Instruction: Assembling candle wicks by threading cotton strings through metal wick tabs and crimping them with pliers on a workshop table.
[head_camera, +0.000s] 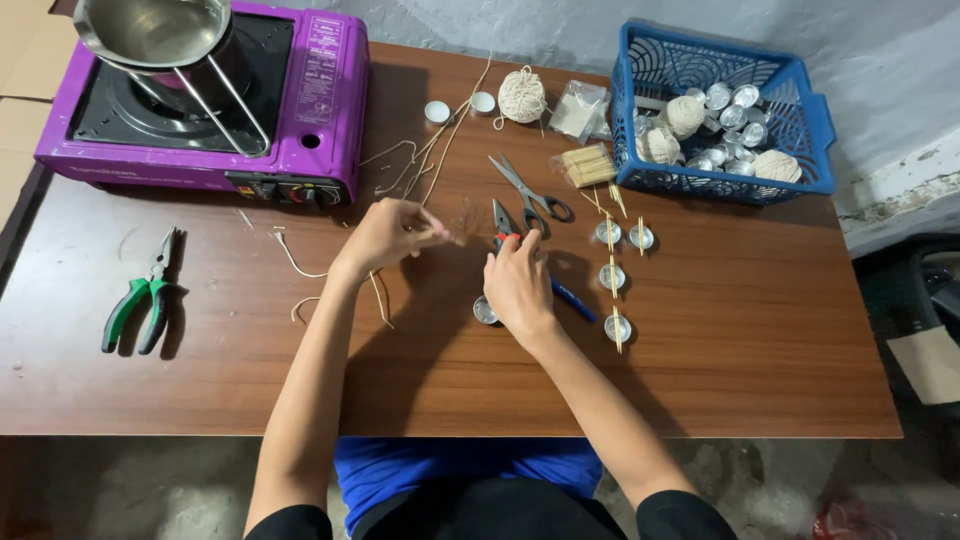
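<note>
One short length of pale wick string (447, 236) is pinched between the fingertips of the left hand (388, 233) above the brown table (740, 340). Red-and-blue pliers (503, 222) are gripped by the right hand (517, 283), fingers closed around the handles, just right of the string. A small metal cup (485, 310) is touched by that hand's heel. Scissors (528, 192) lie just beyond, and green pliers (145, 293) well apart at left.

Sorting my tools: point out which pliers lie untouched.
The green-handled pliers at the table's left edge, clear of both hands. The blue-handled pair sits under the right hand.
</note>
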